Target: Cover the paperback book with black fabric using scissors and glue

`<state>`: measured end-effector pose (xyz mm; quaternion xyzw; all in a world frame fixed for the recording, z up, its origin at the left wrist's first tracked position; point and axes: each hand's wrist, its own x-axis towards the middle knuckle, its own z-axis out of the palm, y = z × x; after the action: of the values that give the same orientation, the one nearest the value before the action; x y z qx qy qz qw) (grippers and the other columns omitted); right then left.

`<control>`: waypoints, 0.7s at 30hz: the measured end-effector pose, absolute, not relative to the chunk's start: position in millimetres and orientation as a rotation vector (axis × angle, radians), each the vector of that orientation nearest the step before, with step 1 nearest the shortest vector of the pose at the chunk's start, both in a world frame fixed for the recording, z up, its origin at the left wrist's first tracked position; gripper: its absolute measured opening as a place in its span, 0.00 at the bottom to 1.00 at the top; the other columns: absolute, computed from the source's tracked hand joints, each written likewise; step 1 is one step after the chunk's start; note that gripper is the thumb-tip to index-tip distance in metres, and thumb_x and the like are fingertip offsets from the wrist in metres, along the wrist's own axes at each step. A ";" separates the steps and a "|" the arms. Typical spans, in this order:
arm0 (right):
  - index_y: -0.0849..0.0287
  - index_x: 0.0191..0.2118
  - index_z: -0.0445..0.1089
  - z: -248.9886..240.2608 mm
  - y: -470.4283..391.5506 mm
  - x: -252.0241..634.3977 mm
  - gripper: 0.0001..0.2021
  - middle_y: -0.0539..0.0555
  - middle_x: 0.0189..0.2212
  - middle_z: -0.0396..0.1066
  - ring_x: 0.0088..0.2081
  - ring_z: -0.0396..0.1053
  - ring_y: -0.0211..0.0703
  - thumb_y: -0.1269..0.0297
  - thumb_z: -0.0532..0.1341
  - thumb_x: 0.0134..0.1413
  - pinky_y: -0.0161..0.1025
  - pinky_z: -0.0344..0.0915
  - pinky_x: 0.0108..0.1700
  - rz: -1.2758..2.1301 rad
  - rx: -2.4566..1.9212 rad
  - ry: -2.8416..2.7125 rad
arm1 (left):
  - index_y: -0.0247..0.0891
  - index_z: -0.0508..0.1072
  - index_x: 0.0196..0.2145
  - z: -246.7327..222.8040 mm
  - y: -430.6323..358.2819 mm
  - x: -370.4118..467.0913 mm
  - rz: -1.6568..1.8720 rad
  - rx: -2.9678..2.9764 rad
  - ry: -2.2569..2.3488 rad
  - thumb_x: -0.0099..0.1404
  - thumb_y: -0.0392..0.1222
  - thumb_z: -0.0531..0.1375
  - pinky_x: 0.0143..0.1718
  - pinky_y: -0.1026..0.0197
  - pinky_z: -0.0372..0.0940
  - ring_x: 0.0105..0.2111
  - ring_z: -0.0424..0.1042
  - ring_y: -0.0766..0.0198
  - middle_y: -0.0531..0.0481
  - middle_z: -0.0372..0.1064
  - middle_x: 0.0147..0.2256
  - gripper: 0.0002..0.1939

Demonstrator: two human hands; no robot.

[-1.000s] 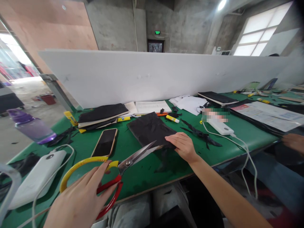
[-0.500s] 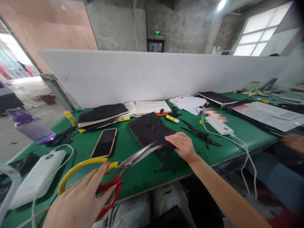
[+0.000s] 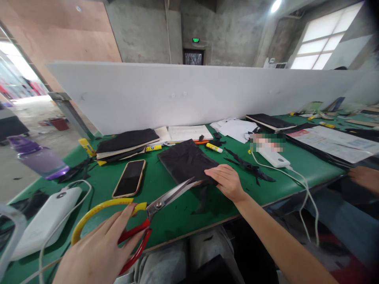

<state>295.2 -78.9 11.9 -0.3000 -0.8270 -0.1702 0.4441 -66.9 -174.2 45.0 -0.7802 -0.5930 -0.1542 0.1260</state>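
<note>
My left hand (image 3: 97, 246) is wrapped round the handles of a pair of scissors (image 3: 160, 204), one loop yellow and the other red. Its slightly parted blades point up and right, with the tips at the near edge of a flat black cloth-covered piece (image 3: 186, 159). A strip of pale edge shows there. My right hand (image 3: 226, 181) pinches the near right corner of this piece, thumb hidden beneath. Below that edge hangs a thin black scrap (image 3: 202, 199).
Around the work lie a phone (image 3: 129, 178), a white power bank (image 3: 47, 223) with its cable, glue sticks (image 3: 214, 148), black scraps (image 3: 251, 167) and black-covered books (image 3: 127, 142). A purple bottle (image 3: 38, 157) stands left. Another person's hand (image 3: 365, 177) is at the right edge.
Almost nothing differs. The whole view has shifted very slightly, and both hands keep their places on the scissors and the black piece.
</note>
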 end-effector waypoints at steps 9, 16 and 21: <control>0.57 0.50 0.69 9.6 -78.2 295.5 0.15 0.55 0.43 0.76 0.46 0.72 0.42 0.71 0.54 0.59 0.42 0.67 0.47 -0.410 -0.742 -2.045 | 0.36 0.65 0.55 45.8 -174.8 -62.6 -0.232 -2.207 -1.459 0.66 0.50 0.49 0.30 0.54 0.70 0.35 0.77 0.51 0.40 0.74 0.45 0.24; 0.58 0.50 0.68 9.9 -77.9 296.3 0.16 0.56 0.43 0.75 0.46 0.72 0.43 0.73 0.54 0.58 0.43 0.66 0.47 -0.415 -0.736 -2.053 | 0.35 0.64 0.54 41.0 -174.6 -65.5 -0.295 -2.156 -1.382 0.66 0.48 0.50 0.27 0.57 0.69 0.31 0.77 0.54 0.42 0.75 0.43 0.22; 0.57 0.51 0.68 11.5 -78.8 296.0 0.17 0.55 0.43 0.75 0.45 0.72 0.43 0.74 0.54 0.57 0.43 0.67 0.46 -0.408 -0.738 -2.060 | 0.36 0.64 0.55 35.9 -174.3 -69.5 -0.410 -2.166 -1.414 0.65 0.48 0.52 0.27 0.57 0.69 0.32 0.77 0.53 0.42 0.75 0.43 0.23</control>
<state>296.0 -78.8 11.5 -0.2974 -0.8301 -0.1644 0.4421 -69.5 -174.3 35.9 -0.7990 -0.5216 -0.1512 0.2581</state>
